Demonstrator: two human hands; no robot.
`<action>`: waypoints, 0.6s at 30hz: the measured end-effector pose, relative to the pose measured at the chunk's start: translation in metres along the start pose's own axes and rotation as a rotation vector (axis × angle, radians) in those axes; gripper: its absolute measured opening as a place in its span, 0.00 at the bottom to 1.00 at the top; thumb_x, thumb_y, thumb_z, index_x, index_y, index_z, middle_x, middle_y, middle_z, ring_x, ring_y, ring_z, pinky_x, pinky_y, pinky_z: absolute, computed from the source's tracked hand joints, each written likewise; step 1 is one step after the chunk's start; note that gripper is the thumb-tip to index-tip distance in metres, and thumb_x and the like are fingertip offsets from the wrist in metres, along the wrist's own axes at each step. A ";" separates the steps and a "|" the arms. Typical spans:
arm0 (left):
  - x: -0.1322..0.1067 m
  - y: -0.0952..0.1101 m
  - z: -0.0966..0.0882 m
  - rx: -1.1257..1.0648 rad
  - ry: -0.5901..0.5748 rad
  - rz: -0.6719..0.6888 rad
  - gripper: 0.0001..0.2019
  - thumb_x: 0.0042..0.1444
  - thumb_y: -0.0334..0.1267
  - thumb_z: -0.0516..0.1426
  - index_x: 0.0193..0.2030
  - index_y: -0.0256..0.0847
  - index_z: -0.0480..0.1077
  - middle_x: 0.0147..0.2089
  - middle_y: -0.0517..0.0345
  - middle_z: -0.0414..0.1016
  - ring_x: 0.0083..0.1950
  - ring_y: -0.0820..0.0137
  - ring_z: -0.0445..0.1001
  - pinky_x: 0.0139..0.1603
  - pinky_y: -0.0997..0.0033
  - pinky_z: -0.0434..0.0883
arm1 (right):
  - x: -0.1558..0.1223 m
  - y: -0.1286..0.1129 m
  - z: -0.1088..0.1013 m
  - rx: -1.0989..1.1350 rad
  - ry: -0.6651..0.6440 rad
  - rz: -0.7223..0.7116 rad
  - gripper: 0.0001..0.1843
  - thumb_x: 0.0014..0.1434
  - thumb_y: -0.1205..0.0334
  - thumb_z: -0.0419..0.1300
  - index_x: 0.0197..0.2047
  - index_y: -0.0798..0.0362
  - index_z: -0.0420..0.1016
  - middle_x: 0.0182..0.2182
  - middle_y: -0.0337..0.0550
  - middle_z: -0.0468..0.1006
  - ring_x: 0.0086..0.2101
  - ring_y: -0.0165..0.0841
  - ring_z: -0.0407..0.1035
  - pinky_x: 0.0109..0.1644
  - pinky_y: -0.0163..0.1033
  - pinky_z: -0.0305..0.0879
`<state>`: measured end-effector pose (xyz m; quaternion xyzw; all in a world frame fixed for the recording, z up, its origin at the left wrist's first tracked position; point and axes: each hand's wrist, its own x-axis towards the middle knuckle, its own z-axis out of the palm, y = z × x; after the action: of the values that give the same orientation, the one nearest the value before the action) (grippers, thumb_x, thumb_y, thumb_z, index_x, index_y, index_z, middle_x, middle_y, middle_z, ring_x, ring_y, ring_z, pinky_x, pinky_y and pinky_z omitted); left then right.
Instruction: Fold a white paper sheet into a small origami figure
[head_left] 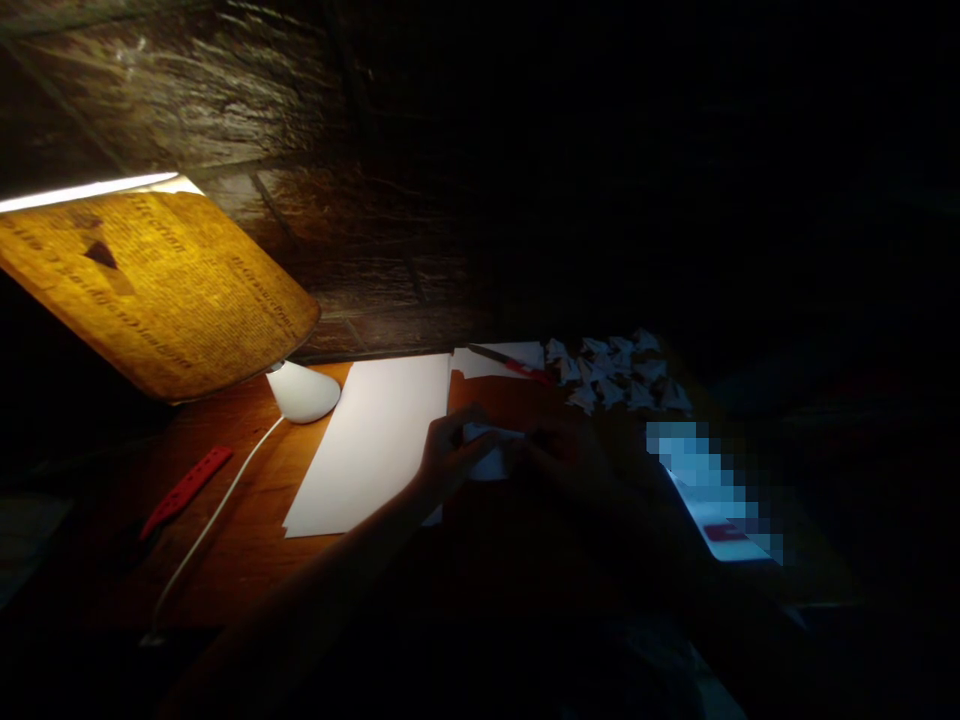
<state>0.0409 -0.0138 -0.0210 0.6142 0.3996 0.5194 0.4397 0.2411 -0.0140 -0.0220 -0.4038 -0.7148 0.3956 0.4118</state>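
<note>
The scene is very dark, lit only by a lamp at the left. My left hand (448, 455) and my right hand (559, 452) meet over a wooden desk (225, 560), both pinching a small folded piece of white paper (489, 450). The left fingers curl round its left edge; the right hand is in shadow and grips its right side. A stack of white sheets (367, 445) lies just left of my hands.
A lamp with a newspaper-covered shade (157, 290), white base (304, 392) and white cord (217, 515) stands at the left. A red strip (186, 490) lies near it. Several folded paper pieces (615, 372) and a red-handled tool (510, 366) lie behind. A lit phone (716, 500) is at the right.
</note>
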 end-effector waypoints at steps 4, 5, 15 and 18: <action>0.000 0.001 0.000 -0.005 -0.016 0.020 0.17 0.53 0.49 0.69 0.28 0.37 0.75 0.28 0.59 0.69 0.29 0.72 0.66 0.28 0.73 0.61 | -0.001 -0.001 0.000 -0.045 0.033 -0.022 0.15 0.60 0.53 0.65 0.26 0.53 0.74 0.23 0.40 0.76 0.25 0.31 0.68 0.28 0.35 0.59; 0.000 0.001 0.000 -0.007 -0.019 0.025 0.17 0.53 0.49 0.69 0.28 0.37 0.75 0.28 0.58 0.69 0.29 0.72 0.66 0.28 0.73 0.61 | -0.001 -0.001 0.000 -0.040 0.041 -0.025 0.15 0.60 0.53 0.65 0.27 0.53 0.75 0.23 0.40 0.76 0.25 0.31 0.68 0.29 0.35 0.59; -0.001 0.005 -0.002 -0.001 -0.024 0.064 0.15 0.54 0.48 0.69 0.29 0.38 0.77 0.29 0.58 0.73 0.30 0.71 0.69 0.30 0.72 0.63 | 0.000 -0.005 -0.003 0.019 0.019 -0.043 0.17 0.64 0.50 0.63 0.30 0.53 0.79 0.27 0.43 0.81 0.29 0.33 0.74 0.34 0.37 0.67; -0.001 0.006 -0.002 -0.008 -0.025 0.062 0.15 0.54 0.48 0.69 0.28 0.38 0.77 0.28 0.58 0.73 0.30 0.72 0.69 0.30 0.72 0.63 | -0.001 -0.006 -0.004 0.018 0.033 -0.044 0.17 0.63 0.50 0.63 0.29 0.53 0.78 0.27 0.43 0.81 0.29 0.33 0.74 0.34 0.37 0.67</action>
<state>0.0394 -0.0162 -0.0156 0.6309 0.3727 0.5267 0.4308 0.2431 -0.0162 -0.0153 -0.3907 -0.7130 0.3863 0.4357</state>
